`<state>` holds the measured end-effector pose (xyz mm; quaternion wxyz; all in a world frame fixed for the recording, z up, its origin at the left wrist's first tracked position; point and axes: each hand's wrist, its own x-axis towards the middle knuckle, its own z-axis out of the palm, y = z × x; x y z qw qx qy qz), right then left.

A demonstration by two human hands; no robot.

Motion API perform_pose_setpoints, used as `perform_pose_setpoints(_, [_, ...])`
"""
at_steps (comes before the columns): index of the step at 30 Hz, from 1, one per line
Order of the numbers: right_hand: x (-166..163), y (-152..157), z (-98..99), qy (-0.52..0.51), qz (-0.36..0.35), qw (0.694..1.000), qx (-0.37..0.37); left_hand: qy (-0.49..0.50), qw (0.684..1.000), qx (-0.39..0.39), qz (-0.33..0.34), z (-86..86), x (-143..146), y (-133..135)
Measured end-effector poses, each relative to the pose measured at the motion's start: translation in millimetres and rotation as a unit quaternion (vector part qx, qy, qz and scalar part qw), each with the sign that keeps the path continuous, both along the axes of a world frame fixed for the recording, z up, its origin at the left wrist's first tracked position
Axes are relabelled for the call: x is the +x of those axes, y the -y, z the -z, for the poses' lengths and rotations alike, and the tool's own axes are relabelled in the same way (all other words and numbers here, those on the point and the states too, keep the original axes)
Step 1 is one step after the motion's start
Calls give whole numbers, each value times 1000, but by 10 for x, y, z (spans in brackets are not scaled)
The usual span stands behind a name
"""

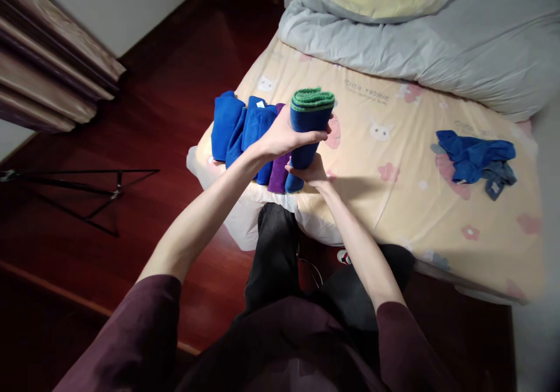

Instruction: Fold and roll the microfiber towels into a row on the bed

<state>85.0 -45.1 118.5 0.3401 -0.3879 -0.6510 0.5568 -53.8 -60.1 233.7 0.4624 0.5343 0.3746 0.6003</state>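
Between my two hands is a rolled blue towel (310,121) with a green edge, held upright above the bed's near left corner. My left hand (284,134) wraps round its upper part, thumb across the front. Lower down, my right hand (311,173) grips the same roll near its bottom end. Just behind and to the left, a row of folded or rolled blue towels (227,125) lies on the bed, with a purple towel (278,175) among them. The held roll and my hands hide part of that row.
A crumpled blue cloth (476,153) lies on the right of the patterned bed sheet (420,199). A pale quilt (394,48) is bunched at the back. Black tripod legs (87,191) stand on the dark red floor (175,112) at left, near a striped curtain (52,59).
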Motion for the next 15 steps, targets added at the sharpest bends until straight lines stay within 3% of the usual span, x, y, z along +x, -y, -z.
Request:
perform_pose_setpoints(7, [-67,-112,-223,-45,-27,998,20,-12,1000,-1,-8,-98,-109,-14])
perform_pose_setpoints(15, [-139,-131,74,-13,-31,999,-19,-28,999,17,-3,71,-143,-18])
